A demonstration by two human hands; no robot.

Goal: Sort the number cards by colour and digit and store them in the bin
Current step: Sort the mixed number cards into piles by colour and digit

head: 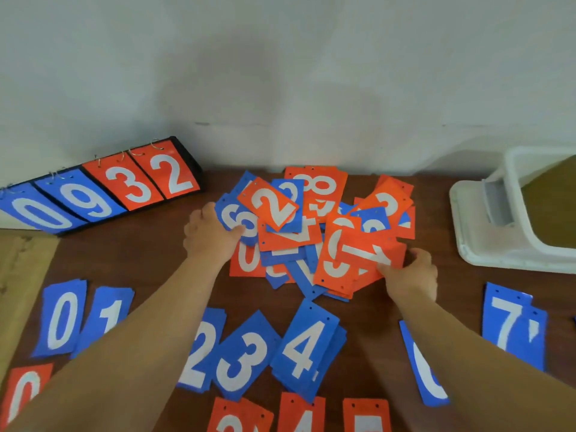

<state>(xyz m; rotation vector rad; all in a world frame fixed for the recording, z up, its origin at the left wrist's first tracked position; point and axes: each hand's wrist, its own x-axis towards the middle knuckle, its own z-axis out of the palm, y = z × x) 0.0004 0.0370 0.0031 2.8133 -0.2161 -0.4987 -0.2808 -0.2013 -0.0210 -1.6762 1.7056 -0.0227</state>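
1. Number cards (311, 232): a mixed red + blue heap is lying mid-table on the brown table (149, 254), close to the far wall. Cards are overlapping at all angles, w/ a red 2 (271, 207) sitting on top.
2. Left hand (208, 236) is reaching fwd, its forearm stretching diagonally up from bottom left. Back of hand is facing up. Thumb is pressing on top of a blue card (246, 226) at the heap's left edge w/ fingers tucked under, pinching it. Digit is partly covered.
3. Right hand (411, 275) is coming in from bottom right, wrist bending inward. Thumb is lying on the red 1 card (367, 247) at the heap's right edge w/ fingers curling beneath, pinching its corner.
4. Sorted blue stacks are sitting nearer the person, L to R: blue 0 (62, 319), blue 1 (107, 313), blue 2 (202, 350), blue 3 (243, 360), blue 4 (307, 347). Blue 7 (511, 325) is lying far right.
5. Red 0 (25, 391) is lying at bottom left; more red cards are being cropped by the bottom edge.
6. White bin (486, 232) is standing at the table's right side, well apart from the heap.
7. Flip scoreboard (103, 188) is leaning at back left, showing 0, 9, 3, 2.
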